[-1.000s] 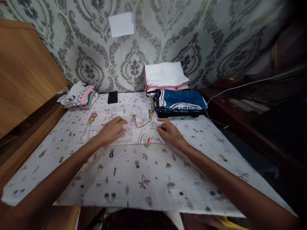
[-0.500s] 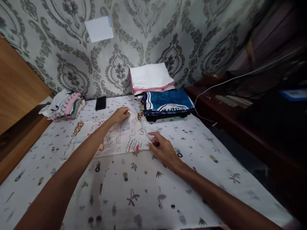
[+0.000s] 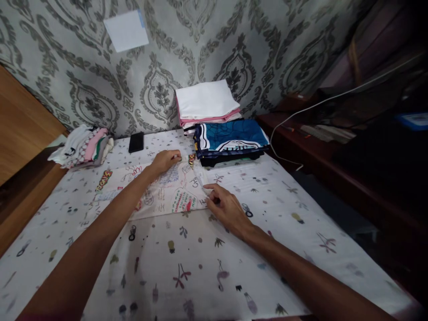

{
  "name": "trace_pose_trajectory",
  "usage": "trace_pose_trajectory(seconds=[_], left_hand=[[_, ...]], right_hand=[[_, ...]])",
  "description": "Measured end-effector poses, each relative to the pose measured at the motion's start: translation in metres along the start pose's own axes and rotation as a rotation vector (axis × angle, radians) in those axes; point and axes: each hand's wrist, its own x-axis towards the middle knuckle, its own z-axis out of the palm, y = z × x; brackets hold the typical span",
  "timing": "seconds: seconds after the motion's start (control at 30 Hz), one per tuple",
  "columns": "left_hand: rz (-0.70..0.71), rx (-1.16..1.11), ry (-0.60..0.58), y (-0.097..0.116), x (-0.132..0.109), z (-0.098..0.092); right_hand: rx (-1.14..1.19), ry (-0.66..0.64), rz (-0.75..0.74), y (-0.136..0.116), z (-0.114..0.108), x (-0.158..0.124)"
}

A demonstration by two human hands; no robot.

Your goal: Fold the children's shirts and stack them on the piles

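Three clothes stacks (image 3: 234, 133), phone (image 3: 136, 142) beyond printed cloth (image 3: 169, 191), left grip (image 3: 165, 161) pinching its edge, right grip (image 3: 229, 210) unclear

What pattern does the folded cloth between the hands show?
Folded cloth: colourful lettering and drawings on off-white; head view.

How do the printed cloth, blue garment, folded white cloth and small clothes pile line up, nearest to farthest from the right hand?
From the right hand:
1. Printed cloth: just to its left.
2. Blue garment: beyond, atop a stack.
3. Folded white cloth: behind that.
4. Small clothes pile: far left.
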Motion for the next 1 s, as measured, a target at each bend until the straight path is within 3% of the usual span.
trace_pose_trajectory(seconds=[0.1, 0.3, 0.57, 0.67, 0.73, 0.83, 0.9, 1.0], left_hand=[[-0.012, -0.067, -0.106, -0.009, -0.003, -0.016], [-0.205, -0.144, -0.283, -0.035, -0.024, -0.045], [-0.366, 0.03, -0.282, -0.026, -0.056, -0.045], [-0.395, 0.131, -0.2, -0.017, -0.064, -0.042], [-0.345, 0.205, -0.086, -0.006, -0.069, -0.038], [-0.106, 0.225, 0.033, 0.013, -0.07, -0.024], [0.055, 0.161, -0.006, 0.024, -0.067, -0.008], [0.122, 0.143, -0.08, 0.03, -0.06, 0.015]], right_hand=[[0.006, 0.001, -0.008, 0.0, 0.0, -0.001], [-0.002, -0.011, -0.019, -0.001, 0.0, -0.001], [-0.005, -0.007, -0.031, -0.001, 0.0, -0.001], [-0.011, -0.007, -0.033, -0.002, 0.0, -0.001], [-0.01, -0.011, -0.026, -0.003, 0.0, -0.001], [0.004, -0.023, -0.009, -0.005, -0.002, -0.002], [0.029, -0.033, 0.018, -0.006, -0.005, -0.003], [0.117, -0.007, 0.056, -0.005, -0.01, -0.002]])
